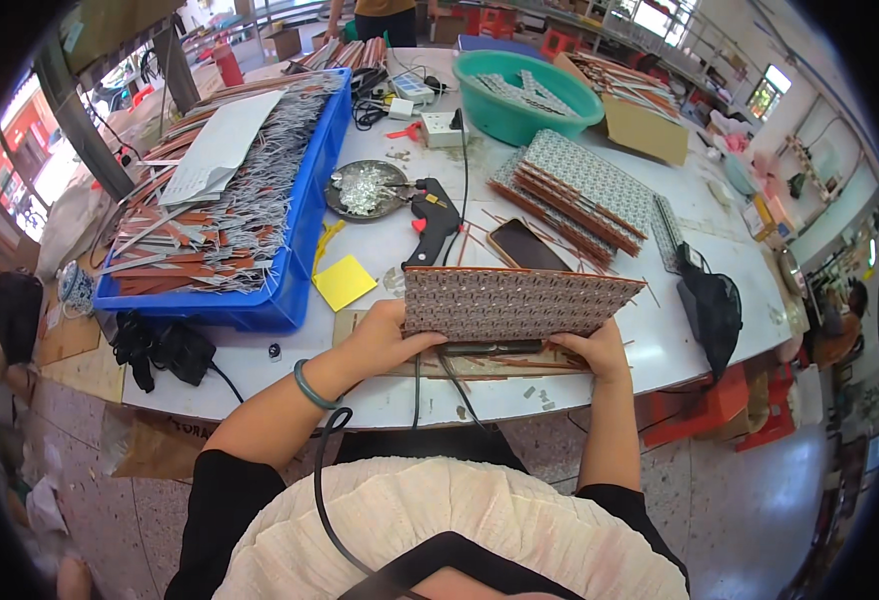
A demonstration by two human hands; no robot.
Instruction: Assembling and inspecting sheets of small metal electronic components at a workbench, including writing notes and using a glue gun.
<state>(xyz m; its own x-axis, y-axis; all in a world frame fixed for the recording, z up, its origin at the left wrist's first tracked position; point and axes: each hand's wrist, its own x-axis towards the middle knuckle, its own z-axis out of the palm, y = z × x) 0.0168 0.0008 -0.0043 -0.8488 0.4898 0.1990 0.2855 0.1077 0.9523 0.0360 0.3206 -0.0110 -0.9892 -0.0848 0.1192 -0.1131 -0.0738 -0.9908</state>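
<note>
Nearest the lens sits the person's cream-coloured top (440, 520), with a black cord (325, 500) looping across it and both forearms reaching up to the edge of the white table (660, 330).

Fingers of the left hand (385, 335) are curled shut around the left end of a stack of patterned panels (515, 303), thumb on the near side. A green bangle (312, 387) rings that wrist. The right hand (595, 348) grips the stack's lower right corner, its fingers wrapped under the bottom edge.

Held between the two hands, the stack runs left to right along the near table edge. It stands on its long edge, its broad dotted face toward the camera and its orange top rim pointing away. The right end reaches out past the right hand's fingers.

Just behind the stack lie a dark phone (528, 245) and a black glue gun (432, 215), the gun's nozzle toward a round metal dish (365, 188) of shiny bits. A yellow sticky pad (344, 281) lies left of the gun, beside a blue crate (300, 230) filled with orange and grey strips. Further back right, more patterned panels (580, 190) lie spread flat in front of a teal basin (525, 95). A black bag (712, 305) sits at the table's right edge.
</note>
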